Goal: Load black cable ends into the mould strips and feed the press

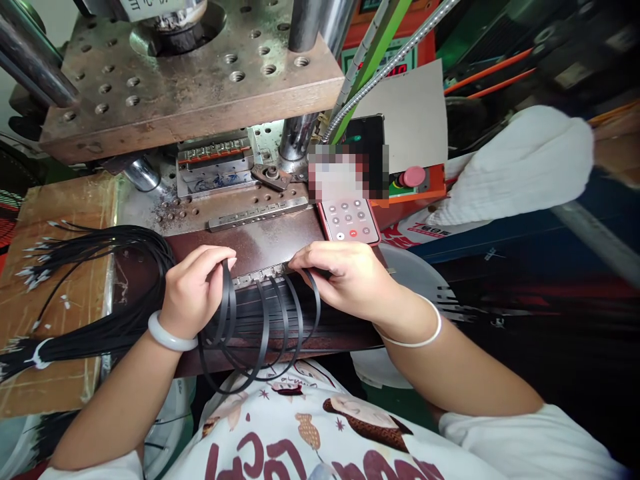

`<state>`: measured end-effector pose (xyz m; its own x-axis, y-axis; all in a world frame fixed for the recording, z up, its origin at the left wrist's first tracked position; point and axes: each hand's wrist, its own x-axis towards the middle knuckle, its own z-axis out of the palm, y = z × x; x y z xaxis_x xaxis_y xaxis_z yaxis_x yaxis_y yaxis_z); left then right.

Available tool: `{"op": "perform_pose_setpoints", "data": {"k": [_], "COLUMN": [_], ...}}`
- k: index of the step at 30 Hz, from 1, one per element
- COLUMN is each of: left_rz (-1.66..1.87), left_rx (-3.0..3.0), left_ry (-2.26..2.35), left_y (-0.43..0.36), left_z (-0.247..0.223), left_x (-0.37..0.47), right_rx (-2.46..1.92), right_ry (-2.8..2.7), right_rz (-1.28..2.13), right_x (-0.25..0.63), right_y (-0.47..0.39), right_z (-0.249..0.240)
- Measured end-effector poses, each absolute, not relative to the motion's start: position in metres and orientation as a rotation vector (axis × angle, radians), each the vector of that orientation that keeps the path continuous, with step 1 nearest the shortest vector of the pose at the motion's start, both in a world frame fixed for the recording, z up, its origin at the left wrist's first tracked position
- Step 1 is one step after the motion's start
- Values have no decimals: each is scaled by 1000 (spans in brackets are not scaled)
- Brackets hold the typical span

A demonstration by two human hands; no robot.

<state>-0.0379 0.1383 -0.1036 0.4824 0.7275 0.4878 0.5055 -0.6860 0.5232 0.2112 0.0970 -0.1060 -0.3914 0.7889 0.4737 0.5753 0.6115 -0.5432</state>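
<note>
The left hand (193,287) pinches black cords (229,300). The right hand (347,277) pinches another — at the near metal strip (259,275).

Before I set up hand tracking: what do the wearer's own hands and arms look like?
Left hand: ungloved, with a thick, rounded white bangle at the wrist. Right hand: ungloved too; a thin whitish band circles the forearm above the wrist. Forearms are uncovered; white sleeves show at the frame's lower edge. No cables or markings visible on either arm.
</note>
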Motion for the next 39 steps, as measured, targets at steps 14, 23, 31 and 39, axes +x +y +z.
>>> {"op": "perform_pose_setpoints", "data": {"k": [14,23,31,39], "left_rz": [1022,1012,1012,1001], "left_rx": [2410,2393,2391,2392], "left_ry": [1028,1020,1019,1010], "left_y": [139,139,140,139], "left_z": [-105,-105,-105,-105], "left_x": [-39,-38,-39,-40], "right_rx": [-1080,-1104,-1106,-1125], "right_ry": [-2120,-2124,-2139,-2155], "right_rz": [392,440,476,523], "right_x": [210,207,207,209], "right_y": [95,94,96,96], "right_z": [-106,-107,-106,-106]}}
